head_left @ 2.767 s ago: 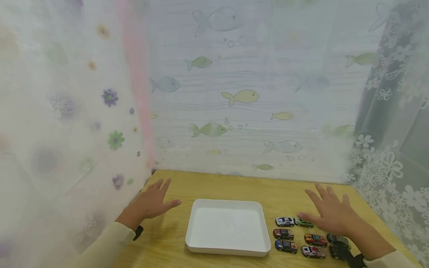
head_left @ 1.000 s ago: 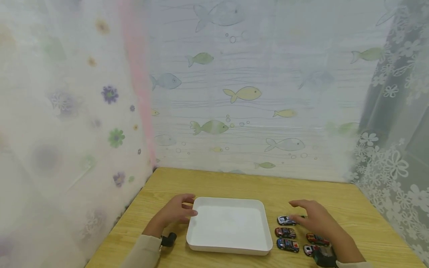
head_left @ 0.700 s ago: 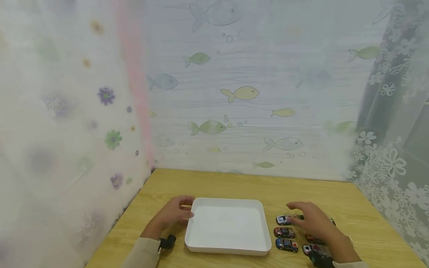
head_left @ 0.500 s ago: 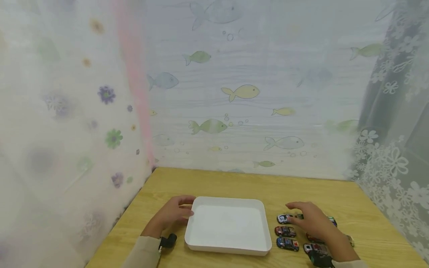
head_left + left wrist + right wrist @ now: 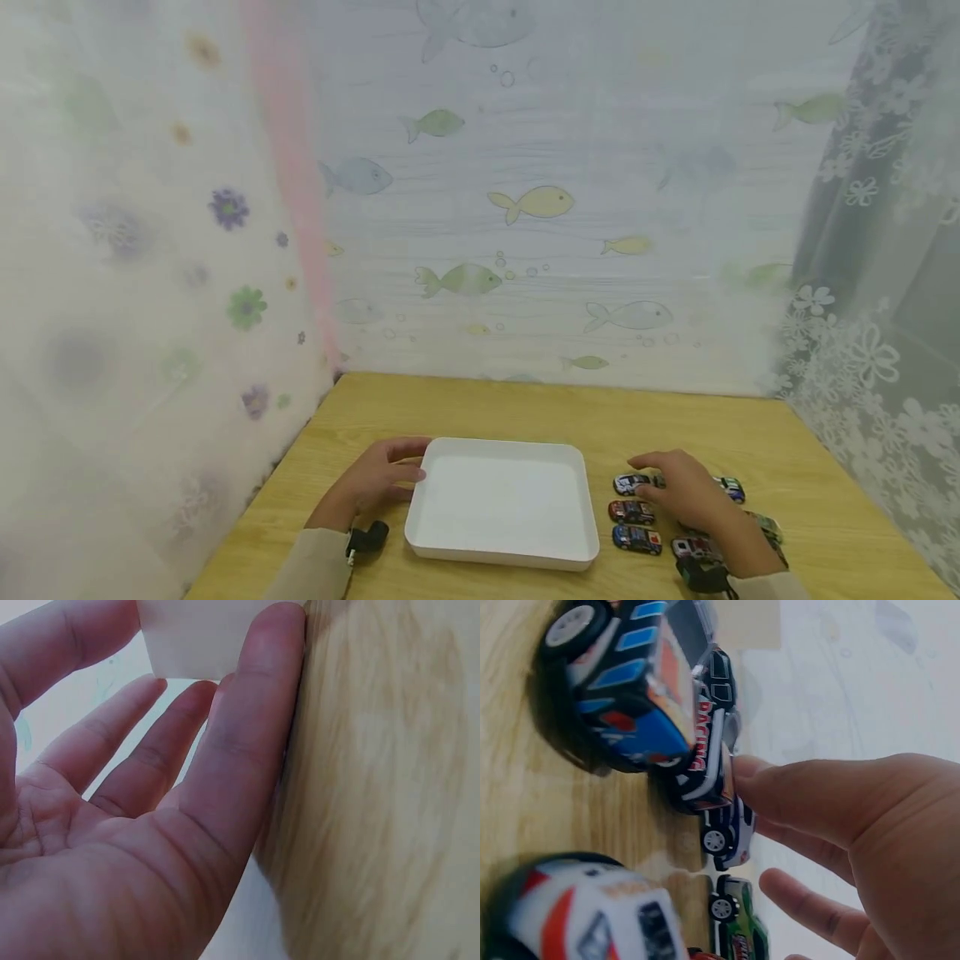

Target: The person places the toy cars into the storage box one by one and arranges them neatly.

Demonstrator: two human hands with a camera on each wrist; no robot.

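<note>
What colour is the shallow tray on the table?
The tray is white, clearest in the head view.

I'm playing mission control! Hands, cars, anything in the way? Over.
Left hand at tray, left side. Right hand at white car, grip unclear. Other cars close, maybe in the way.

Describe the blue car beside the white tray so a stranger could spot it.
Find the white tray on the table. Right of it in the head view, three toy cars form a column; the blue car is nearest the camera. Its blue body differs from the dark reddish car behind it and the mostly white car beyond.
</note>
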